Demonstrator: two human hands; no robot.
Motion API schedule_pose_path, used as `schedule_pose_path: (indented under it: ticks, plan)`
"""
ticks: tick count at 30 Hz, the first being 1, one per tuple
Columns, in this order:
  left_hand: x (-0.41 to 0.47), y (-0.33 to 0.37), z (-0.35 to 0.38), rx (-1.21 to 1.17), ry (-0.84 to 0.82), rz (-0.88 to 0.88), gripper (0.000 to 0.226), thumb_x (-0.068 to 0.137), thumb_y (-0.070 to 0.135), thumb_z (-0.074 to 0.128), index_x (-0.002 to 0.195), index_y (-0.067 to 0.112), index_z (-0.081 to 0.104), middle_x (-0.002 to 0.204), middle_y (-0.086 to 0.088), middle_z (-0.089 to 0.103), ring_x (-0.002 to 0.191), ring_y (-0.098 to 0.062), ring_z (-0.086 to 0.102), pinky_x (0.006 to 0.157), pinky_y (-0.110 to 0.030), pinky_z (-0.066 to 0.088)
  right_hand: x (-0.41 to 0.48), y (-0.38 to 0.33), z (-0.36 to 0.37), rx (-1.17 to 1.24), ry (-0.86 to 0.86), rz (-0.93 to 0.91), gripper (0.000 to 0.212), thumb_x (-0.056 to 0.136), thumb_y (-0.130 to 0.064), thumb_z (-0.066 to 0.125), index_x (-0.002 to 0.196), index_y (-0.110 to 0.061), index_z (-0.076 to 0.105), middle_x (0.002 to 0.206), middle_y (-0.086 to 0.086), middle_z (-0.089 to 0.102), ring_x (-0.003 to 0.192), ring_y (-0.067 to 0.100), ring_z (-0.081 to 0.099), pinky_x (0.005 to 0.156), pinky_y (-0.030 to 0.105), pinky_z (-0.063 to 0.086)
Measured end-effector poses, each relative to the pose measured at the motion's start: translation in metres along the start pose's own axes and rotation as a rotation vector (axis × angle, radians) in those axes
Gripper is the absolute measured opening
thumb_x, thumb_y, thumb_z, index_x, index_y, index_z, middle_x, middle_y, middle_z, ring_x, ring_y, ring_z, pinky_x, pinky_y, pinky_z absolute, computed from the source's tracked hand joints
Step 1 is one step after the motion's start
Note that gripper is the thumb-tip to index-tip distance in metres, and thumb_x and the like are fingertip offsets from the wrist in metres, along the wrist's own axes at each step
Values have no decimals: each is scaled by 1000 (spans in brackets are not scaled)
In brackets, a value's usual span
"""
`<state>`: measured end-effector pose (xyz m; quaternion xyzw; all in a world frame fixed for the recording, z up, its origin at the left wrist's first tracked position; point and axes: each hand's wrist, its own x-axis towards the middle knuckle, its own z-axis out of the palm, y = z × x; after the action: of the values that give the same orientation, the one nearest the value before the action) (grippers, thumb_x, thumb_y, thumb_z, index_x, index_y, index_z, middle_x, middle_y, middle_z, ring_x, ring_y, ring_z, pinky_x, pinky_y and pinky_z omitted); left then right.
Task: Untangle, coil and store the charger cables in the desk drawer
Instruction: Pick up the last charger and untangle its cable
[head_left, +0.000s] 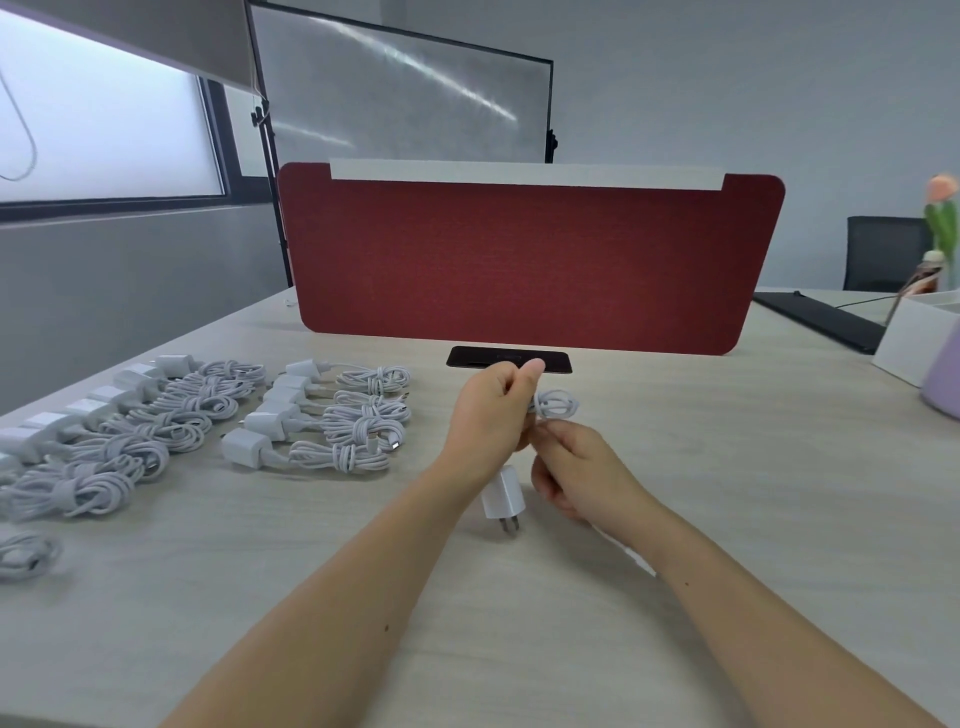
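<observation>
Charger cables (340, 457) lay coiled in two rows on the bench (727, 493), none stored; left hand (493, 410) gripped one more coil (557, 404), right hand (576, 467) pinched its loose end; plug (503, 493) hung below; drawer unseen.

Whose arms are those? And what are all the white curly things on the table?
They belong to a person wearing a camera on the head, so you see what that person sees, looking down. There is no robot here. The left hand grips a white cable wound into a small coil, and the right hand pinches it just below. Its plug hangs under the hands. The curly things on the desk are chargers, already coiled and lying in rows on the left. Behind stands a red screen.
</observation>
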<state>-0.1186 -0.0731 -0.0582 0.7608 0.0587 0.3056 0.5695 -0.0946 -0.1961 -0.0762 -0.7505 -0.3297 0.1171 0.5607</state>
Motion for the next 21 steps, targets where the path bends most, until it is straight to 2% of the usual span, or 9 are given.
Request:
schedule_pose_path:
  ticks: [3,5,7,9,11,13,15,17,21]
  plan:
    - [5,-8,-5,120,66,9,44,98,34,56,63,17,37,46,5,40,40,-16,37,41,-24,32,0,-2,1,-122,-77,-27,30,105,-14,38,90,-12,63,53,2,51,36,3,38,39,15,30]
    - [6,-12,-8,217,89,51,44,96,39,56,61,18,38,45,9,40,42,-20,43,44,-33,39,0,-1,0,-187,-115,-43,26,104,-12,40,94,-6,64,54,-1,51,39,2,40,42,15,32]
    - [6,-14,-9,276,78,65,44,94,44,57,60,20,40,43,10,42,44,-24,51,50,-41,46,-1,1,-2,-250,-145,-67,25,102,-13,43,96,1,62,54,-4,50,44,5,41,47,20,34]
    - [6,-13,-10,384,58,58,42,92,46,59,61,20,46,44,10,46,42,-14,50,51,-34,44,-2,1,-7,-314,-145,-111,28,101,-17,45,83,-6,63,53,-6,46,48,10,39,52,29,34]
    - [6,-10,-11,545,46,40,43,90,51,61,63,20,52,48,10,49,46,-7,46,52,-28,37,-1,1,-14,-358,-79,-157,30,100,-22,49,76,-23,67,52,-9,44,49,11,38,55,32,33]
    - [6,-9,-10,609,24,10,45,87,56,62,62,20,55,51,9,52,50,-7,46,52,-26,34,0,-1,-21,-344,49,-204,25,97,-25,56,77,-24,71,54,-14,55,52,7,46,56,30,38]
    - [7,-11,-9,556,-25,-1,46,86,56,64,60,20,55,50,10,50,49,-8,43,54,-26,34,2,-3,-26,-263,184,-246,19,91,-22,66,73,-19,71,59,-15,60,55,4,50,56,24,40]
    - [7,-12,-6,441,-75,22,47,87,51,67,55,20,51,47,11,44,48,-10,38,55,-27,34,4,-4,-29,-136,261,-250,17,88,-15,72,71,-12,68,54,-13,56,49,2,44,51,16,34]
    - [2,-5,-3,117,-181,43,53,96,33,62,51,20,37,46,7,34,48,-13,30,54,-28,33,6,-1,-33,145,246,-134,15,90,-16,69,79,-7,66,48,-8,42,42,7,28,41,18,25]
